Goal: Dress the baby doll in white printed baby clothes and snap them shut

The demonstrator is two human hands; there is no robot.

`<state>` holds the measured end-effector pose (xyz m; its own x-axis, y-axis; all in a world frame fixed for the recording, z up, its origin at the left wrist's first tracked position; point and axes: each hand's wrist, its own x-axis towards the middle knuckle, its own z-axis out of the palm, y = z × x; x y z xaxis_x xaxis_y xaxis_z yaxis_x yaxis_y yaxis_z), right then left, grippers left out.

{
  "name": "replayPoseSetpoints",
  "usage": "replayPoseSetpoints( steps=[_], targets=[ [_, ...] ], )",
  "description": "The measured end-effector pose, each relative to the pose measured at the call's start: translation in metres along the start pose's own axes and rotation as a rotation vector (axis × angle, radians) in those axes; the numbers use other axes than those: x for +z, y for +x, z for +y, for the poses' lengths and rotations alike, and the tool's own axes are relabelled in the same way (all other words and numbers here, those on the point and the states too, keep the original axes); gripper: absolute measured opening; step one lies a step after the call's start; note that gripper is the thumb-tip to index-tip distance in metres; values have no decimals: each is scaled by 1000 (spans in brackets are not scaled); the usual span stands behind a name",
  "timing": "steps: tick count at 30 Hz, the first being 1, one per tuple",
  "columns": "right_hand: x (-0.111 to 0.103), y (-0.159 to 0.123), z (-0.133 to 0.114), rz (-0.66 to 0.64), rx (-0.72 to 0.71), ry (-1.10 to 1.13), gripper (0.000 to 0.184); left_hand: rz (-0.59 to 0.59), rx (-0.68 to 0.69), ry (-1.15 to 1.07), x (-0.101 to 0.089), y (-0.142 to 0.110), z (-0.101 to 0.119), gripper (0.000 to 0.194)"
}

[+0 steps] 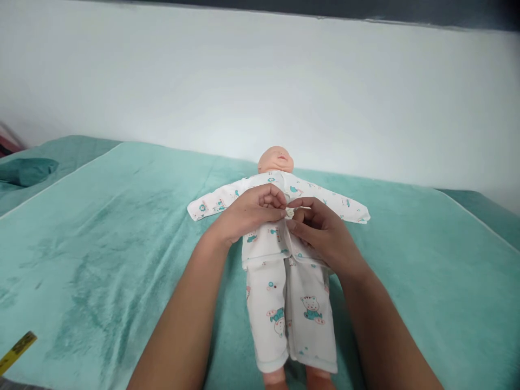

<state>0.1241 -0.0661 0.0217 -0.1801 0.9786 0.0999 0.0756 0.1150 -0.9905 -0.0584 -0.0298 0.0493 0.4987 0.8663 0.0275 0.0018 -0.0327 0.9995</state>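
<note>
Reaching into view from the lower edge are two bare forearms, with the baby doll's lower legs [275, 377] lying between them. Off to the left, near the lower corner, is a yellow strip with dark markings [18, 349]. The doll's printed white trousers [266, 314] come next, then the hem of the matching long-sleeved top [266, 244], which overlaps their waist.

The hands meet over the chest. The left hand [249, 211] comes in from the left side of the top, its thumb and curled fingers drawn together, apparently pinching the cloth at the front edge. The right hand [323, 225] faces it from the other side, index finger bent over and thumb set lower; whether these two close on cloth, I cannot tell. A small pale button [290, 213] shows in the narrow space between the two sets of fingertips, just beside both, so neither hand is clearly nearer. The front opening runs lengthwise from neck to hem, across the line joining the hands.

Beyond them the sleeves spread outward, and the doll's head [276, 159] lies face up at the far end. Behind the green cover [134, 216] rises a pale wall [244, 81], topped by a dark band [365, 11].
</note>
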Motion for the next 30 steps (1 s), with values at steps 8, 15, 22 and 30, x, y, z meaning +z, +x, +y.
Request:
replayPoseSetpoints(
  steps=[8, 15, 22, 30],
  targets=[
    [-5, 2, 9, 101, 11, 134, 20, -61, 11, 22, -4, 0, -3, 18],
    [-8, 3, 12, 141, -1, 173, 15, -59, 14, 48, -8, 0, -5, 16],
    [-9, 3, 12, 144, 14, 177, 14, -57, 15, 72, -11, -1, -6, 8],
    [-1, -9, -4, -70, -262, -284, 4, 184, 26, 107, -11, 1, -6, 11]
  ],
)
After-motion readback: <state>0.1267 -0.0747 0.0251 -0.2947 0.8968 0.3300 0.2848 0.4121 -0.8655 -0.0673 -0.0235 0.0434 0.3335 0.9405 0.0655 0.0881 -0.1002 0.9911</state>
